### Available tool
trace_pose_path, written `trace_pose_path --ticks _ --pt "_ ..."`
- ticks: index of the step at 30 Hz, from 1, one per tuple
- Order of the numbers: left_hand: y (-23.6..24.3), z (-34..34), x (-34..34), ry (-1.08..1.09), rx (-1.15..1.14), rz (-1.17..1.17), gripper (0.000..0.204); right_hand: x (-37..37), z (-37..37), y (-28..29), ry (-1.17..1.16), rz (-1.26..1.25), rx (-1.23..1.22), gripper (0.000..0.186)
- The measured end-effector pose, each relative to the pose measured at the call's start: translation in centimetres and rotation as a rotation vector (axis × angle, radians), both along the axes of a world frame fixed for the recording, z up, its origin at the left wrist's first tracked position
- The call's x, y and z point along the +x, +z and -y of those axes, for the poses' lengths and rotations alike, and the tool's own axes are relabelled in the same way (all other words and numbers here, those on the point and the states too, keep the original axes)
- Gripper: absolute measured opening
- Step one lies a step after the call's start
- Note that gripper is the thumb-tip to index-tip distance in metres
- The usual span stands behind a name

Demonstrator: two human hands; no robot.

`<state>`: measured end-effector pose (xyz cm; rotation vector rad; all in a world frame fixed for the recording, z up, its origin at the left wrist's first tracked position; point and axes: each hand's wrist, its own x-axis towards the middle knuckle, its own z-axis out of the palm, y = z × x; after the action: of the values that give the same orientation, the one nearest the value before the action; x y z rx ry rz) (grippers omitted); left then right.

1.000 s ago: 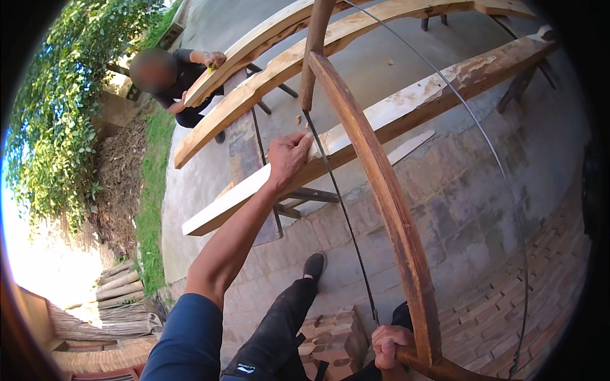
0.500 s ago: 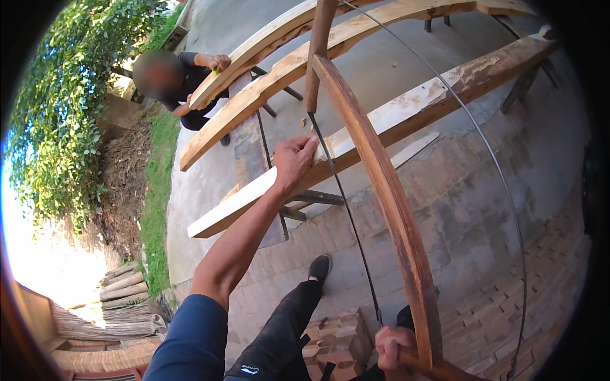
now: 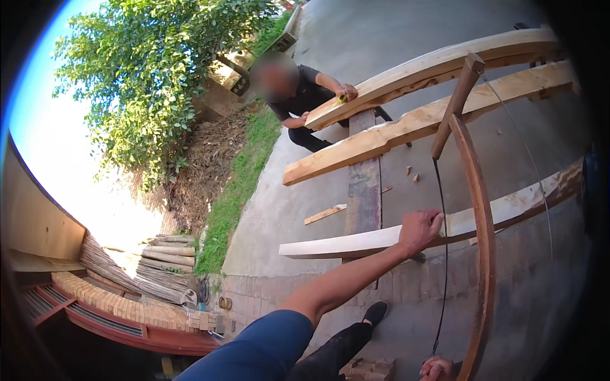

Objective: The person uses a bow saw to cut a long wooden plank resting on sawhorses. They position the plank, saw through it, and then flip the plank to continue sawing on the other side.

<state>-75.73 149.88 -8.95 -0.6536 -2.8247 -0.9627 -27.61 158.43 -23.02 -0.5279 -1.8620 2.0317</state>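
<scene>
A wooden frame saw (image 3: 478, 190) stands steeply across the nearest beam, its thin dark blade (image 3: 442, 286) against the beam's edge. My right hand (image 3: 437, 368) is closed round the lower end of the saw, partly cut off by the picture's bottom edge. With curled fingers my left hand (image 3: 420, 230) presses on the pale squared beam (image 3: 343, 244), right beside the blade. Any cut in the wood is too small to make out.
Two more long beams, a middle one (image 3: 356, 147) and a far one (image 3: 438, 66), lie over a plank support (image 3: 364, 197). A co-worker (image 3: 298, 92) crouches at the far beam's end, holding something small and yellow. Offcuts (image 3: 325, 214), stacked logs (image 3: 168, 254) and bricks (image 3: 368, 369) lie around.
My view has swung left, so beams, saw and hands sit farther right. My left hand stays on the beam beside the blade, and my right hand still grips the saw.
</scene>
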Motion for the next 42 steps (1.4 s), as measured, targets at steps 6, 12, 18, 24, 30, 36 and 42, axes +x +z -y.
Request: trace_pose_path --ticks 6,12,18,24,30,36,42 --pt "1.6 0.4 -0.5 0.003 -0.025 0.171 0.027 -3.0 -0.5 7.7 -0.06 -0.092 -0.215 0.031" --pt "1.2 0.3 -0.6 0.023 -0.04 0.178 0.03 -2.6 -0.3 6.5 -0.033 -0.12 -0.316 0.026" --pt "1.2 0.5 -1.1 -0.003 -0.065 0.16 0.03 -2.5 0.2 5.3 -0.032 -0.031 -0.358 0.019" --pt "2.0 -0.2 -1.1 0.003 -0.004 0.148 0.03 -3.6 -0.3 7.8 -0.017 -0.011 -0.415 0.018" --pt "1.4 0.1 -0.9 -0.002 0.036 0.141 0.03 -4.1 0.0 9.4 -0.098 -0.003 -0.359 0.013" --pt "1.1 0.2 -1.0 0.019 0.002 0.111 0.031 -6.3 -1.1 12.4 -0.005 -0.048 -0.327 0.01" --pt "1.3 0.1 -0.9 0.016 0.029 0.106 0.029 -6.9 -1.1 13.4 -0.029 -0.022 -0.27 0.012"
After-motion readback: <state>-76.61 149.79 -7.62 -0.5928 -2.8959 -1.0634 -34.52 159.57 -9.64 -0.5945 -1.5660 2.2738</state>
